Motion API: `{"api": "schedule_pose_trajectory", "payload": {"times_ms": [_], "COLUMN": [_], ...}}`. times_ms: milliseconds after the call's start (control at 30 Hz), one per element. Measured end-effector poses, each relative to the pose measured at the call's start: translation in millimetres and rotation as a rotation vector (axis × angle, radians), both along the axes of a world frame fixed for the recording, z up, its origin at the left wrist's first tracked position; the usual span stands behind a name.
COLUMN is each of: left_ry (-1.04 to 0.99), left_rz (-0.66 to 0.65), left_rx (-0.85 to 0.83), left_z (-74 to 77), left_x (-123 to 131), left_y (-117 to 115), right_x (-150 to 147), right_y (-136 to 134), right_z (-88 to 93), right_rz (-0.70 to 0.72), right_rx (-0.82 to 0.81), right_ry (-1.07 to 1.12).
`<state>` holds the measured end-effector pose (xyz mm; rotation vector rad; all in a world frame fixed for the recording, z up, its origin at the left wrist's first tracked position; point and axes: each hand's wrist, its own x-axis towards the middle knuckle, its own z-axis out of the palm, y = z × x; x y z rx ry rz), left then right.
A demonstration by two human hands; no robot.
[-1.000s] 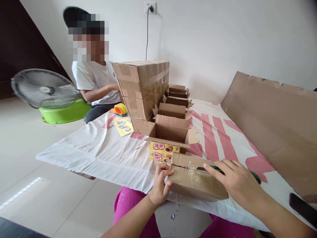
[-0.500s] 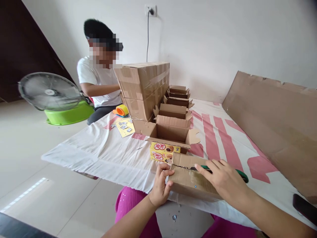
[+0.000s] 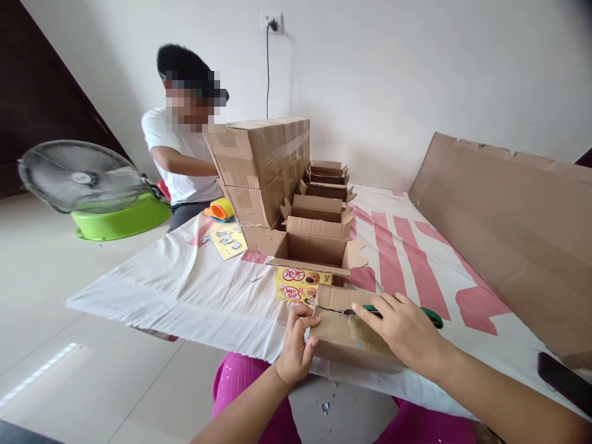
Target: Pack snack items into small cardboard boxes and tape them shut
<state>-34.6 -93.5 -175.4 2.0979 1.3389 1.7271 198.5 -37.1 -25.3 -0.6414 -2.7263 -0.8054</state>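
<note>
A closed brown cardboard box [image 3: 342, 336] lies at the table's near edge, a slit running along the seam of its top. My left hand [image 3: 298, 345] grips the box's left end, fingers curled over the top corner and thumb against the front side. In my right hand [image 3: 400, 327] is a pair of green-handled scissors [image 3: 432, 317], held around the middle. Their dark blade lies at the slit, and a green loop sticks out to the right of the hand. Behind the box stands a yellow printed carton [image 3: 296, 285], next to an open cardboard box [image 3: 319, 250].
Several open boxes [image 3: 317, 206] run back in a row beside stacked taped boxes [image 3: 259, 169]. A large cardboard sheet [image 3: 504, 234] leans at right, near a dark phone [image 3: 564, 382]. Across the table sits a person [image 3: 185, 154], with a fan [image 3: 83, 177] over a green basin [image 3: 120, 219].
My right hand and the scissors have moved a little left along the seam. My left hand keeps its grip on the box. The whole view has shifted slightly.
</note>
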Motion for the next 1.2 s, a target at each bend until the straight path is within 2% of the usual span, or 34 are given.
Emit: {"api": "schedule_pose_trajectory", "payload": {"times_ms": [300,667,1000,1133,1200], "left_ry": [0.026,0.026,-0.008,-0.017,-0.021], "left_rz": [0.007,-0.015,0.000,-0.017,-0.013], "left_rx": [-0.005,-0.014,0.013,-0.020,-0.031], "left_z": [0.0,-0.7,-0.7,-0.5,0.3], "left_x": [0,-2,0,-1,-1], "left_y": [0,0,2,0,-2], "right_x": [20,64,90,103,113], "right_y": [1,-3,-7,2,9], "right_z": [-6.0,6.3,6.6,1.9,-5.8], "right_rz": [0.000,-0.108,-0.211,-0.307,-0.378], "right_rx": [0.015,-0.029,-0.080,-0.049,-0.089], "right_ry": [-0.119,-0.116,-0.057,0.084,0.175]}}
